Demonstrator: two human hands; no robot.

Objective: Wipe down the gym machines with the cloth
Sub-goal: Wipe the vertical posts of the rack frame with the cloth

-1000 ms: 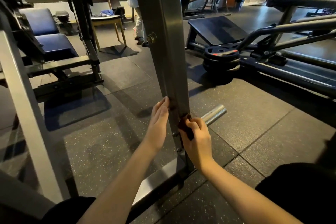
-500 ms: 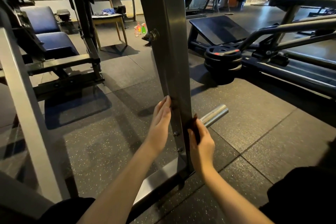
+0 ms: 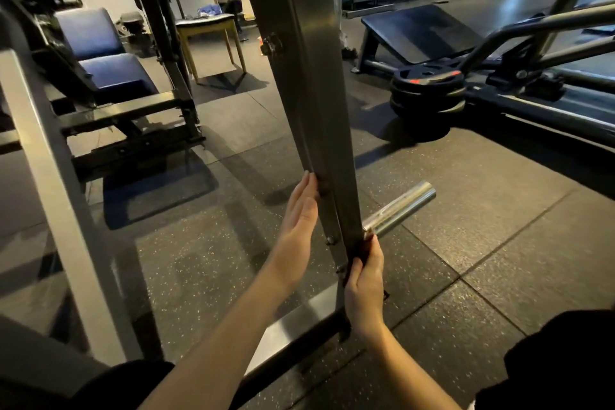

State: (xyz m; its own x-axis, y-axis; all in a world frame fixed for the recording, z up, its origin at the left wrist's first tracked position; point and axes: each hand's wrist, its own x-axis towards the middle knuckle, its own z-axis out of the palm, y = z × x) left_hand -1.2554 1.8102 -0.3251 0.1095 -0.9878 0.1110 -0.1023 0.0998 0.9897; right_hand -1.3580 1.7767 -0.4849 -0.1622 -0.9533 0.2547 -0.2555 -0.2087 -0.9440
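The left hand (image 3: 299, 215) lies flat, fingers straight, against the left face of the upright post (image 3: 312, 110), while the right hand (image 3: 364, 281), lower, pinches a dark cloth (image 3: 358, 255) against its right edge.

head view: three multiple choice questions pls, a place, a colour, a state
1. Where is the cloth? A in a bucket; B on the right edge of the steel post, under the right hand; C over a shoulder.
2. Colour of the seat pads at left? A blue; B red; C white.
3. The left hand is: A flat on the post; B a fist; C holding a bottle.
B: the right hand pinches it there. A: both pads look blue. A: its fingers lie straight on the post.
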